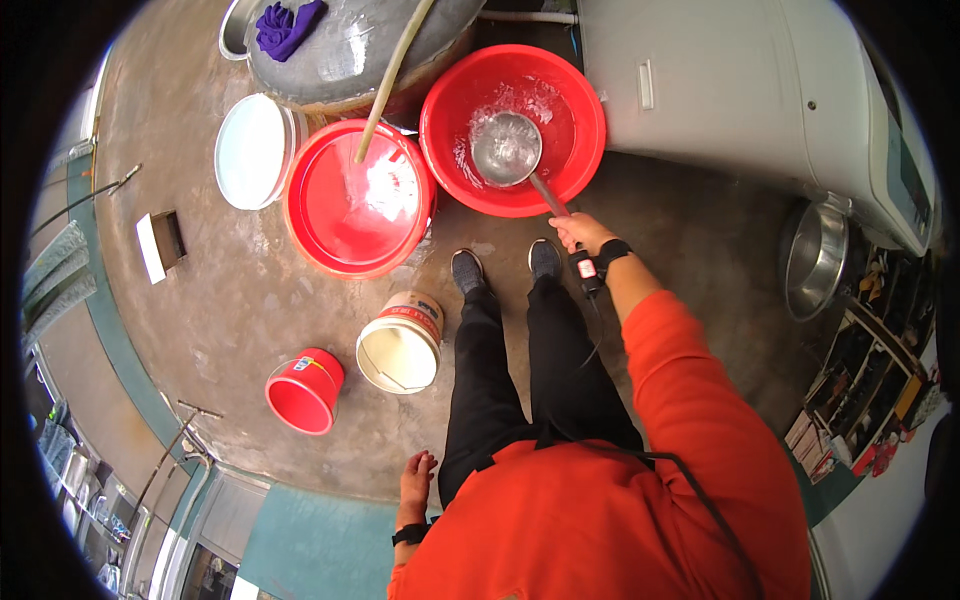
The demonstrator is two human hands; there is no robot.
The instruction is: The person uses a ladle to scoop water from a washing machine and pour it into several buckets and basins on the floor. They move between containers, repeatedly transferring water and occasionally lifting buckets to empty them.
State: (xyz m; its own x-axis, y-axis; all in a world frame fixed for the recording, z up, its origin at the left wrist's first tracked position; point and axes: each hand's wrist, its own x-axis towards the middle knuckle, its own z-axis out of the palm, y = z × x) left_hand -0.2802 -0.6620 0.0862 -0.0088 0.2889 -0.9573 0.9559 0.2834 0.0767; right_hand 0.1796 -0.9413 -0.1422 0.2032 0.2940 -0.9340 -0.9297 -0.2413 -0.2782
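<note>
My right hand [582, 234] grips the handle of a metal ladle [507, 149], whose round bowl is in the large red basin [450, 174]. Water splashes and ripples around the bowl. My left hand [417, 474] hangs low beside my left leg, its fingers slightly bent and holding nothing. Left of the basin stands a red tub [306, 247] with shiny contents, probably water. A pale hose [392, 73] reaches down over this tub from the top. Near my feet are a cream plastic bucket [399, 355] and a smaller red bucket [301, 403], each with a handle.
A round grey lid or surface [337, 67] bears a purple cloth [286, 30]. A white bucket [255, 152] stands beside the red tub. At right are a white appliance [705, 82], a metal basin [816, 262] and a cluttered rack [874, 360]. An open carton [154, 247] lies left.
</note>
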